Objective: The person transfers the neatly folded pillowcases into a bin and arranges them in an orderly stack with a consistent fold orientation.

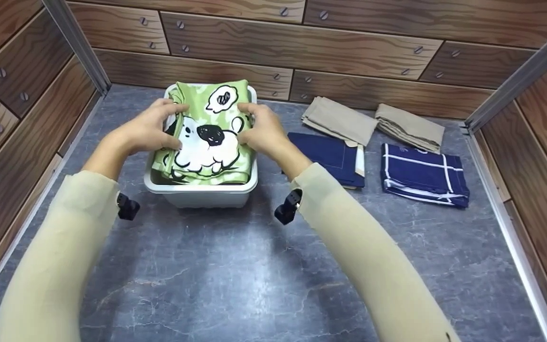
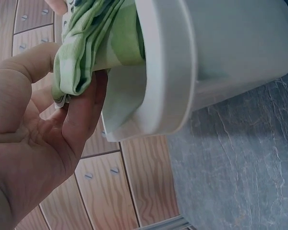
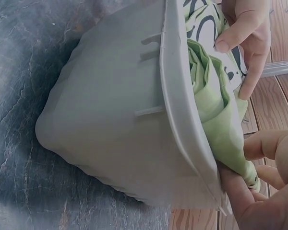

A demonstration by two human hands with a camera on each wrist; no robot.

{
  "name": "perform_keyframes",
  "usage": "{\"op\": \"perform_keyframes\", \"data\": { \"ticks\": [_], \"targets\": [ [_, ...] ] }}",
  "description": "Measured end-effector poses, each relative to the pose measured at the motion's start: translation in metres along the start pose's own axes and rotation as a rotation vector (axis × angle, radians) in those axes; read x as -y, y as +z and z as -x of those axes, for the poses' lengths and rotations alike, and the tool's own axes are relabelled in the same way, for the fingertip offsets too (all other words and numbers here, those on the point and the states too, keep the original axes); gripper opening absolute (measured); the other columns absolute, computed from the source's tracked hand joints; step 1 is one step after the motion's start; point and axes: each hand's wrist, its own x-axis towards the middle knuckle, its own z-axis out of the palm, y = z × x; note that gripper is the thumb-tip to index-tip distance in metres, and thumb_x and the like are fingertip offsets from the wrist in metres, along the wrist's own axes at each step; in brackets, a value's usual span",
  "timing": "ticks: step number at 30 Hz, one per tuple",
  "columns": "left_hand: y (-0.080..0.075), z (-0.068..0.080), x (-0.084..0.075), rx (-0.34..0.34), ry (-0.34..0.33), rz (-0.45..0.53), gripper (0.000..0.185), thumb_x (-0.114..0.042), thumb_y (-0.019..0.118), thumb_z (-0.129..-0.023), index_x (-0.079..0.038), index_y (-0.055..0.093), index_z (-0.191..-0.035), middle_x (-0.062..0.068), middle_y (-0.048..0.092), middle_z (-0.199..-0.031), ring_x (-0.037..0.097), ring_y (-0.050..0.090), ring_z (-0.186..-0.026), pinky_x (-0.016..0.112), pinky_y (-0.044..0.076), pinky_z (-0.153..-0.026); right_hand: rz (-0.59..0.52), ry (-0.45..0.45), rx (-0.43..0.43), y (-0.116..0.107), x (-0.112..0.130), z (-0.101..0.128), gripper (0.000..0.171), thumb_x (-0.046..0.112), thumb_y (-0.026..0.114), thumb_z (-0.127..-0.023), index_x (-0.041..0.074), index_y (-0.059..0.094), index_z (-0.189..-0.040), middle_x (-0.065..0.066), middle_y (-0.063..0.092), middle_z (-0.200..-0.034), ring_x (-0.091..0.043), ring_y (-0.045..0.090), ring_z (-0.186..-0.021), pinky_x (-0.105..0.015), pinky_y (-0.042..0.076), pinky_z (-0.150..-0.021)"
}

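Note:
A folded green cloth printed with a white cartoon dog lies in a white plastic tub at the back left of the grey table. Its top stands above the rim. My left hand grips the cloth's left edge and my right hand grips its right edge. In the left wrist view the left hand pinches the cloth between thumb and fingers beside the tub's rim. In the right wrist view the right hand pinches the cloth at the tub's rim.
Right of the tub lie a plain navy cloth and a navy cloth with white lines. Behind them are two folded beige cloths. Wood-patterned walls enclose the table on three sides.

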Motion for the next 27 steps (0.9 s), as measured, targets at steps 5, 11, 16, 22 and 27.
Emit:
{"op": "perform_keyframes", "data": {
  "ticks": [5, 11, 16, 22, 27],
  "targets": [
    [-0.0007, 0.0005, -0.0006, 0.007, -0.019, -0.003, 0.091, 0.005, 0.073, -0.075, -0.004, 0.032, -0.155, 0.023, 0.020, -0.156, 0.043, 0.023, -0.144, 0.058, 0.027, -0.117, 0.006, 0.007, 0.007, 0.0003, 0.0010, -0.0006, 0.085, -0.009, 0.069, -0.063, 0.014, 0.054, -0.144, -0.007, 0.052, -0.144, -0.018, 0.047, -0.122, -0.025, 0.053, -0.083],
    [-0.0026, 0.0007, -0.0015, 0.000, -0.019, -0.038, 0.091, 0.004, 0.075, -0.075, -0.004, 0.032, -0.155, 0.024, 0.021, -0.155, 0.044, 0.026, -0.142, 0.058, 0.029, -0.116, 0.003, 0.015, 0.013, -0.0006, 0.0030, -0.0008, 0.087, -0.009, 0.070, -0.063, 0.015, 0.053, -0.145, -0.006, 0.052, -0.145, -0.018, 0.048, -0.121, -0.025, 0.054, -0.082],
    [-0.0034, 0.0000, 0.0005, -0.007, -0.014, -0.067, 0.091, 0.002, 0.076, -0.073, -0.002, 0.034, -0.154, 0.025, 0.024, -0.153, 0.045, 0.029, -0.139, 0.058, 0.030, -0.116, -0.030, 0.021, 0.018, -0.0016, 0.0043, -0.0003, 0.087, -0.010, 0.070, -0.064, 0.014, 0.052, -0.145, -0.007, 0.052, -0.144, -0.019, 0.049, -0.117, -0.026, 0.057, -0.074],
    [-0.0035, -0.0001, 0.0007, -0.008, -0.014, -0.094, 0.091, 0.001, 0.077, -0.073, -0.002, 0.035, -0.153, 0.027, 0.025, -0.152, 0.046, 0.031, -0.137, 0.060, 0.031, -0.115, -0.031, 0.021, 0.021, -0.0023, 0.0039, -0.0006, 0.086, -0.010, 0.071, -0.065, 0.014, 0.052, -0.146, -0.007, 0.051, -0.145, -0.019, 0.050, -0.117, -0.026, 0.058, -0.073],
    [-0.0024, 0.0001, 0.0007, -0.012, 0.000, -0.116, 0.091, -0.001, 0.078, -0.073, -0.002, 0.035, -0.153, 0.028, 0.026, -0.151, 0.046, 0.033, -0.135, 0.060, 0.031, -0.114, -0.003, 0.014, 0.010, -0.0040, 0.0015, -0.0015, 0.086, -0.008, 0.072, -0.065, 0.016, 0.053, -0.145, -0.005, 0.053, -0.145, -0.017, 0.050, -0.119, -0.025, 0.055, -0.081]
  ]
}}
